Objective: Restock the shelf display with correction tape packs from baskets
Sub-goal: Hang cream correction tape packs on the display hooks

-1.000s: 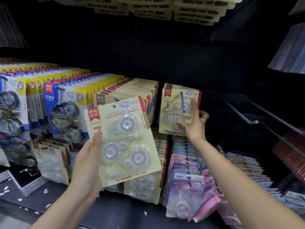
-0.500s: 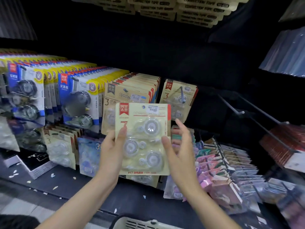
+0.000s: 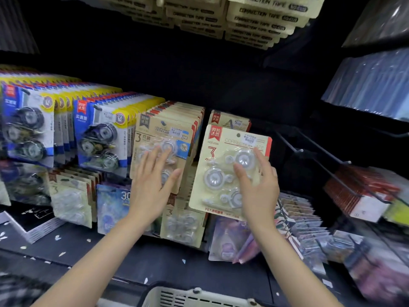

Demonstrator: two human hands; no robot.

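With my right hand (image 3: 257, 191) holding the correction tape pack (image 3: 230, 171) in its grip before the half-empty hook's pack (image 3: 230, 121), and my left hand (image 3: 152, 185) flat and wide on the neighbouring row (image 3: 168, 138), I should line the card's hole squarely with the hook.

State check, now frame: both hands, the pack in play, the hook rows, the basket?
right hand: grips the cream pack, fingers across its blister
cream pack: held upright at the short cream row; whether it is hooked cannot be told
left hand: open, fingers against the full cream row
bare hooks: nothing hanging
basket: only the rim shows, contents unseen
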